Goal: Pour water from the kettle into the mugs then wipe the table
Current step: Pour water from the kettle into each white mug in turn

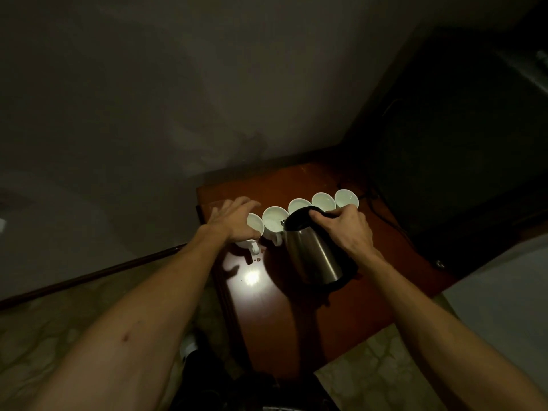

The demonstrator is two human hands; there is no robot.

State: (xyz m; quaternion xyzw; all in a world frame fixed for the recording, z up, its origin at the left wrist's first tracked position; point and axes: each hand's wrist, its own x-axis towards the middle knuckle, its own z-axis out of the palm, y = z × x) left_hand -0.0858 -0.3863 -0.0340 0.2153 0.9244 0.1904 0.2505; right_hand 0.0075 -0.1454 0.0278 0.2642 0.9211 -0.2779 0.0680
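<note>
**Kettle tipped over the second mug**

The right hand [351, 229] has its fingers clamped on the handle of the kettle [314, 250], spout above the second mug [274, 219]. The left hand [234, 218], fingers spread straight, rests on the first mug [254, 225] on the counter [311, 310].
</note>
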